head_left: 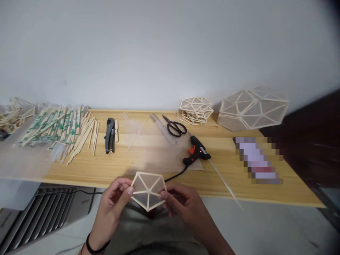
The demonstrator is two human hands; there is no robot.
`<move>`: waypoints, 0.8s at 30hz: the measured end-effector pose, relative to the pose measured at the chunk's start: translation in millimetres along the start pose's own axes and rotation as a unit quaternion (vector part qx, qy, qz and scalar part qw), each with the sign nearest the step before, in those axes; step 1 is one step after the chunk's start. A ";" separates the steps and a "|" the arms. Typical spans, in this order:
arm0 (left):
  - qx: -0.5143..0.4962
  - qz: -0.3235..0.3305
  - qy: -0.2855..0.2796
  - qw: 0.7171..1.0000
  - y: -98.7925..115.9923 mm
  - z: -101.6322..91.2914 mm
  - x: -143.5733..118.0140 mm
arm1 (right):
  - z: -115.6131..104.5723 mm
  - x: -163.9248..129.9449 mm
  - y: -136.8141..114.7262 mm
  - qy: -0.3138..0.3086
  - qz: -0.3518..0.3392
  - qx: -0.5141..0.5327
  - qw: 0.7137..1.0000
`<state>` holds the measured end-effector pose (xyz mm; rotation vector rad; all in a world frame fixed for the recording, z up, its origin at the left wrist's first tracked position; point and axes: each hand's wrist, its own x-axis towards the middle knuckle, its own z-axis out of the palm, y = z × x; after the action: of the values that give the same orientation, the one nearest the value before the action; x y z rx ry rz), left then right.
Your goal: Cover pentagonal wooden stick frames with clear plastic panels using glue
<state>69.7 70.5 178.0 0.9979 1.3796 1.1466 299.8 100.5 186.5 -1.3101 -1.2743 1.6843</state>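
Between my two hands is a pentagon panel [154, 184] of thin wooden sticks, with spokes meeting in the middle and a translucent sheet across it. It is held just off the table's front edge. My left hand [114, 200] pinches its left corner between thumb and fingers. On the opposite side, my right hand [183, 202] grips the right edge, thumb on top. Beyond the panel lies a black glue gun [198, 150] with an orange trigger, a lit red light and a clear glue stick [225, 183] sticking out of its back.
Black-handled scissors [175, 128] and a clear ruler [162, 128] lie mid-table on a translucent sheet [151, 154]. Leftward are a cutter [109, 136], loose sticks [85, 138] and wrapped chopsticks [54, 124]. Stick frames [196, 110] and a larger panelled structure [252, 109] stand by the wall.
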 end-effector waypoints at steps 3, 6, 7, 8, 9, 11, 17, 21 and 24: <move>-0.035 -0.007 -0.056 0.998 -0.5 2.3 -5.0 | 2.2 2.0 7.0 0.021 0.009 0.036 0.999; -0.063 -0.001 -0.119 0.991 0.1 9.6 -6.4 | 4.3 1.2 11.5 0.041 0.007 0.070 0.997; -0.069 -0.004 -0.137 0.988 0.9 13.3 -5.7 | 5.3 0.4 12.1 0.050 0.006 0.082 0.995; -0.074 -0.011 -0.155 0.985 1.9 17.5 -4.6 | 6.4 -0.6 12.3 0.054 0.008 0.092 0.994; -0.076 -0.020 -0.172 0.982 2.9 21.8 -3.1 | 7.4 -1.7 12.2 0.051 0.013 0.101 0.994; -0.070 -0.044 -0.190 0.978 3.9 29.6 0.6 | 8.7 -3.7 11.6 0.030 0.027 0.118 0.992; -0.026 -0.073 -0.147 0.986 1.0 36.1 7.7 | 4.5 -3.9 14.7 -0.016 0.056 0.172 0.983; -0.041 -0.095 -0.092 0.990 7.3 38.3 3.6 | 3.2 -1.3 18.8 -0.009 0.050 0.161 0.986; -0.039 -0.094 -0.076 0.992 11.9 43.1 0.5 | 5.8 0.0 20.6 -0.003 0.040 0.148 0.988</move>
<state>112.2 78.4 189.2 0.8612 1.2701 0.9568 295.7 92.1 167.2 -1.1906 -0.9398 1.8513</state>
